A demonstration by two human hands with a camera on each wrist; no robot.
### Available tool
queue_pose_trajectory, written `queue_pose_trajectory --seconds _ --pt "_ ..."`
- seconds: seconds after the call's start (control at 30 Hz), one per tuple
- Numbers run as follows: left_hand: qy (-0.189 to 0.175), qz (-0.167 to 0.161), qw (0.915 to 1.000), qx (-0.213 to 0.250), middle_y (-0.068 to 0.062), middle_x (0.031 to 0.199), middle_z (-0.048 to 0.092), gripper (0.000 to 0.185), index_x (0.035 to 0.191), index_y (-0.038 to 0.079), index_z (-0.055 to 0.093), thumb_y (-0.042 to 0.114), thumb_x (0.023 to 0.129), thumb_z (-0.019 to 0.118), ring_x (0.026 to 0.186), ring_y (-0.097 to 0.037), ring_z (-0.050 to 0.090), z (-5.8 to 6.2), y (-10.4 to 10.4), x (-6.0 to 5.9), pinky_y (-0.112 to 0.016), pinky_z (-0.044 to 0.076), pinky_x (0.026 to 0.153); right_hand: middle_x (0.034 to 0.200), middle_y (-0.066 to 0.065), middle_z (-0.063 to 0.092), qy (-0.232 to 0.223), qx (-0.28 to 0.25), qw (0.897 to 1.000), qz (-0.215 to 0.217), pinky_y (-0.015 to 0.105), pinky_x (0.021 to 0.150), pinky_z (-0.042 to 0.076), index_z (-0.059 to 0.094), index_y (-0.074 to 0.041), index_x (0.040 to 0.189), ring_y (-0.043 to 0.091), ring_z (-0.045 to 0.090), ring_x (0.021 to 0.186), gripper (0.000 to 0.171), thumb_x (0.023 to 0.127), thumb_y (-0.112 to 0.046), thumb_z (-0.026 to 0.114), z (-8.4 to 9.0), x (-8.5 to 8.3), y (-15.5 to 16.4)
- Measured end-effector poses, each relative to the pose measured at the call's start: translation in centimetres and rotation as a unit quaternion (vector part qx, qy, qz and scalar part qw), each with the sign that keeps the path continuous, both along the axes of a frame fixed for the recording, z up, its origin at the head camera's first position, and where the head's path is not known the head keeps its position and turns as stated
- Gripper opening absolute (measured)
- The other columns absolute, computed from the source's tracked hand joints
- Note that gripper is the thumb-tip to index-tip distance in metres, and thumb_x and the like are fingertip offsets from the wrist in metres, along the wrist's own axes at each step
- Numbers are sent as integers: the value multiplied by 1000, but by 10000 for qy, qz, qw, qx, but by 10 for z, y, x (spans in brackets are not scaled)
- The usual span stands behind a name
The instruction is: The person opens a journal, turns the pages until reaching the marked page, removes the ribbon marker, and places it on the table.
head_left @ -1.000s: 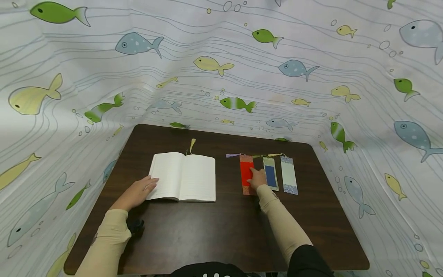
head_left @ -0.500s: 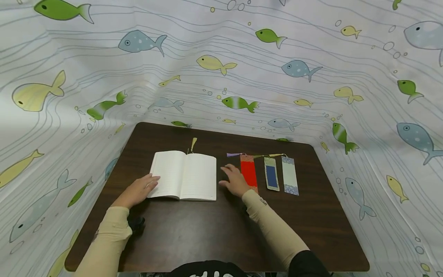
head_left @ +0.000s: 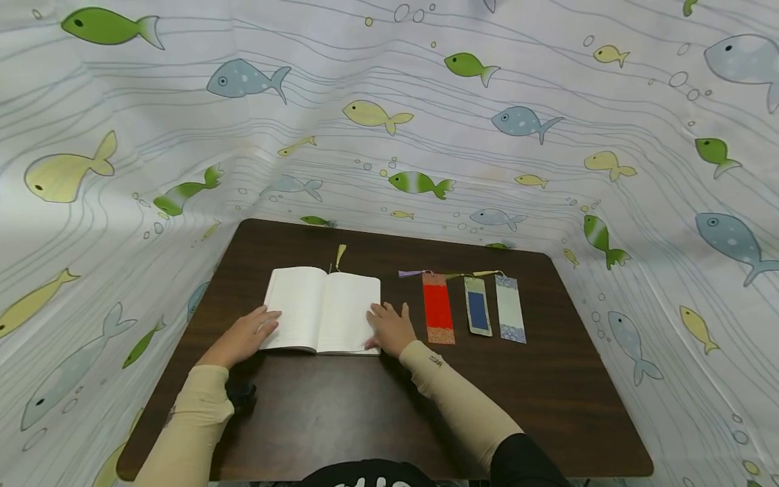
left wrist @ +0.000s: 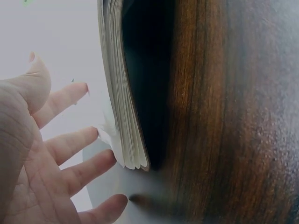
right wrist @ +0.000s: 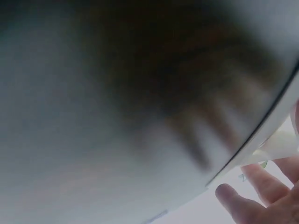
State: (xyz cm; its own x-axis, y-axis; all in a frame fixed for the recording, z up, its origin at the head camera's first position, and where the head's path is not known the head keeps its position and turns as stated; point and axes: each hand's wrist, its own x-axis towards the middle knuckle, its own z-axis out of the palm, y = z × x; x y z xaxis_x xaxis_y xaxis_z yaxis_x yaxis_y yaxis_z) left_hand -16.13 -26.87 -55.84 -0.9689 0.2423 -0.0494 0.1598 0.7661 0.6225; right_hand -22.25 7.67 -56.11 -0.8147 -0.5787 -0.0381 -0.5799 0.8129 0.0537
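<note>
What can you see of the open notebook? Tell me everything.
The open notebook lies on the dark table, its white, papery pages appearing faintly lined. A yellow tassel lies beyond its far edge, near the spine. The left hand touches its left edge; the right hand rests on its right page.

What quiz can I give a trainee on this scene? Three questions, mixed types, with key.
1. How many tasselled bookmarks lie to the right of the open notebook?
2. True or false: the right hand is holding the red bookmark.
3. What colour is the central panel of the middle bookmark? A: red; B: blue; C: white.

Key: 1. Three. 2. False; it is at the notebook's right edge. 3. B.
</note>
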Motion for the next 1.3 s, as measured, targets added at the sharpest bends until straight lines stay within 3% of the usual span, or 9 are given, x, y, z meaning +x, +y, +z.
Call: queue_pose_trajectory --seconds 0.2,0.4,0.63,0.7,0.8,0.9,0.97,1.17,1.3 --pt "16 -31 10000 1 -41 152 32 52 144 -5 50 33 111 43 137 -63 32 1 0 2 -75 27 107 144 5 58 660 100 9978 -56 69 106 38 62 -15 140 26 58 126 79 77 -61 74 -6 0 -2" --pt "74 -42 10000 -30 -41 151 33 51 144 -6 50 32 110 44 136 -63 32 3 0 3 -75 28 107 162 19 34 232 -147 9966 -782 68 115 25 31 3 156 36 34 148 113 77 -65 75 -15 -5 -7" --pt "81 -95 9999 17 -41 150 34 49 143 -7 51 30 111 44 137 -61 34 4 2 4 -74 29 107 165 17 28 -523 -1313 9882 -597 70 117 15 32 1 156 33 25 152 100 85 -54 76 -12 -11 -16" --pt "71 -79 9999 31 -41 150 34 49 143 -7 51 29 111 44 137 -61 34 4 3 3 -73 29 108 166 16 26 -1178 -2185 9684 -254 63 120 17 24 1 159 30 25 153 98 91 -49 73 -5 -10 -20" --pt "42 -7 10000 74 -40 151 35 48 143 -7 50 28 111 42 138 -59 33 4 4 2 -72 28 110 167 15 22 -2423 -3340 9099 421 49 122 25 9 -3 162 27 28 152 99 96 -53 63 6 -6 -28" --pt "-52 96 9996 246 -38 153 34 50 145 -8 47 29 113 36 141 -57 30 5 4 0 -69 25 112 169 14 16 -3112 -3484 8790 959 40 121 28 3 -8 164 25 25 153 99 96 -66 48 12 0 -39" --pt "-108 143 9990 402 -37 154 34 53 147 -9 43 30 113 31 143 -56 28 6 5 -1 -68 23 114 169 12 16 -3157 -3193 8850 1233 41 121 28 9 -12 164 24 24 153 95 97 -65 48 11 2 -48" --pt "-241 291 9974 616 -35 160 22 64 159 -3 19 40 113 18 143 -59 25 7 2 -2 -73 22 111 170 0 16 -2537 -1732 9410 1421 60 120 21 34 -24 160 20 16 155 67 102 -45 59 -2 7 -67" --pt "-289 353 9971 601 -30 164 10 66 164 13 -3 49 110 12 141 -62 22 8 1 -2 -78 21 108 170 -2 16 -2369 -1354 9518 1398 62 119 20 38 -28 159 26 16 156 62 103 -46 57 -6 8 -71"
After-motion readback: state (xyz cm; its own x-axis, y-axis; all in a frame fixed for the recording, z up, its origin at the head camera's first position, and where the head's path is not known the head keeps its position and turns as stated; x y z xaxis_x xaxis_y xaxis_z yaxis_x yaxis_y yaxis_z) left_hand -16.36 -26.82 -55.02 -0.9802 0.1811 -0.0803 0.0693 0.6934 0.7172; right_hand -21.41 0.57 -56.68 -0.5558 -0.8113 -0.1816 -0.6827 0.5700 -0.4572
